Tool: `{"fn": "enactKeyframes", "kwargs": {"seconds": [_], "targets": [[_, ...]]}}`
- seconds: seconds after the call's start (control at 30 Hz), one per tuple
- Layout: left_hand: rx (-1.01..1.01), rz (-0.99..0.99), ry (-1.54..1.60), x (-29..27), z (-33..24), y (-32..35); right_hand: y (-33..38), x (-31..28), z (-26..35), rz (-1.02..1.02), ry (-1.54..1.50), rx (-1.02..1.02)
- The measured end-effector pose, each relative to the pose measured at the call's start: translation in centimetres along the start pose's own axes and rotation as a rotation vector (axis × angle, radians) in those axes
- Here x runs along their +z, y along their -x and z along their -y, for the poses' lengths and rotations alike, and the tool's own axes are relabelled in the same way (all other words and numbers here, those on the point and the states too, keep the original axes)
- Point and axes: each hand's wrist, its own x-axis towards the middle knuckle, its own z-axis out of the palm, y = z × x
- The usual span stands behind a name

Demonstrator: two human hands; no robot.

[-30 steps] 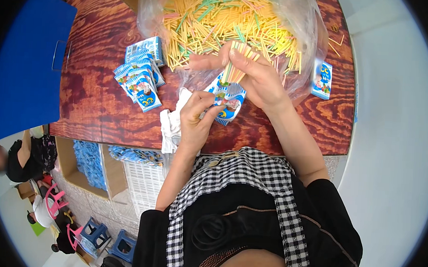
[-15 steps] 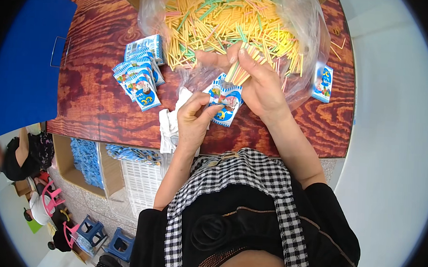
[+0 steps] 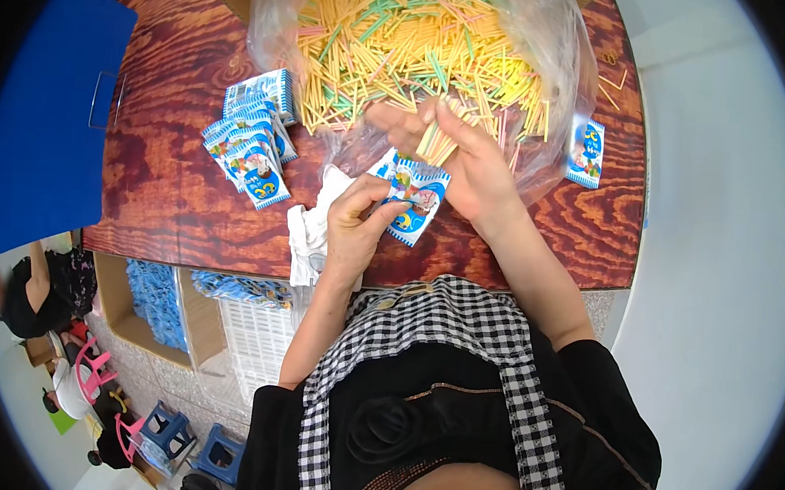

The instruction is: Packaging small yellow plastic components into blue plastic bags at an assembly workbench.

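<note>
My left hand [image 3: 358, 215] pinches a small blue-and-white printed packet [image 3: 415, 196] between thumb and fingers, close to the table's near edge. Just above the packet, my right hand [image 3: 468, 165] grips a bundle of thin pastel sticks [image 3: 439, 145], pale yellow with some pink. The bundle's lower ends come close to the packet's upper end; whether they touch it I cannot tell. Behind both hands lies a large heap of yellow, green and pink sticks [image 3: 402, 59] in a clear plastic bag [image 3: 556, 85]. A white cloth [image 3: 309, 232] lies beside my left hand.
Several similar packets [image 3: 259, 163] are piled on the left of the wood-grain table [image 3: 165, 180]; another packet [image 3: 586, 155] lies at the right. Below the table edge stand a cardboard box [image 3: 131, 316] with blue packets and a white basket [image 3: 259, 340]. Other people and stools are at lower left.
The stick bundle in my right hand has dropped a little and sits lower among the fingers. The packet in my left hand has tilted slightly. Both hands keep their hold.
</note>
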Motion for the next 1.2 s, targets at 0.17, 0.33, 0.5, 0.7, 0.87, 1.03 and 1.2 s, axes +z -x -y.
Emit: {"fn": "enactKeyframes", "kwargs": {"seconds": [0.17, 0.33, 0.5, 0.7, 0.87, 1.03, 1.2], "targets": [[-0.027, -0.037, 0.104, 0.2, -0.1, -0.2, 1.8, 0.7, -0.6, -0.053, 0.078, 0.061], [0.030, -0.023, 0.033, 0.4, 1.0, 0.2, 3.4, 0.7, -1.4, -0.197, 0.147, -0.026], [0.063, 0.016, 0.006, 0.8, 0.6, -0.1, 3.1, 0.9, -1.1, -0.068, 0.361, 0.099], [-0.171, 0.010, 0.273, 0.8, 0.2, 0.6, 2.8, 1.0, 0.1, 0.103, 0.467, -0.119], [-0.103, -0.047, 0.381, 0.8, 0.2, 0.4, 2.8, 0.9, -1.3, 0.141, 1.328, -0.271], [-0.148, -0.167, 0.473, 0.3, 0.0, 0.6, 3.8, 2.9, -0.4, -0.004, 1.370, -0.308], [0.006, -0.083, 0.335, 0.0, -0.1, 0.4, 4.3, 4.1, 0.0, 0.028, 1.732, -0.460]]}}
